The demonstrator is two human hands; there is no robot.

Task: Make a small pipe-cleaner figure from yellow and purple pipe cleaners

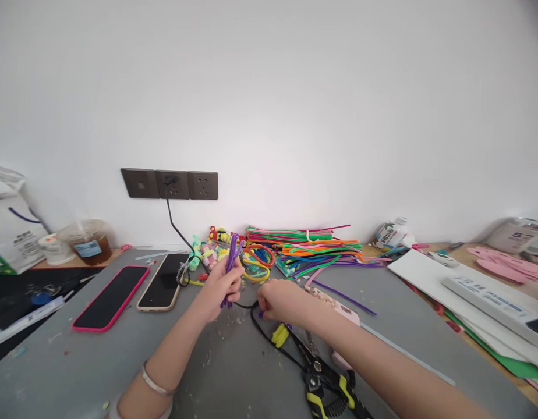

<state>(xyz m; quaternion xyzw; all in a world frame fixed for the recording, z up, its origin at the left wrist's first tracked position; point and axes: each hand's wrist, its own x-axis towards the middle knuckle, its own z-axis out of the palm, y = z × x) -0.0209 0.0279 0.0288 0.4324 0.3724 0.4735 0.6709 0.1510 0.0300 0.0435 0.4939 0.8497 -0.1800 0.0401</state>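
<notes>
My left hand (223, 286) is closed around a bundle of short purple pipe cleaners (233, 255), held upright above the grey mat. Just to its right, my right hand (278, 299) is pinched low over the mat, with a bit of purple pipe cleaner (261, 315) showing at its fingertips; most of that piece is hidden. Below the right hand lie a small yellow bundle (280, 336) and pliers with black and yellow handles (318, 372). A black cable (269, 340) runs beneath both hands.
Colourful pipe cleaners (312, 247) are piled along the wall. Two phones, one pink-edged (110, 298) and one pale-edged (163, 283), lie left. Farther left stands a drink cup (88, 241). White sheets (456, 302) lie right. A cord hangs from the wall socket (168, 184).
</notes>
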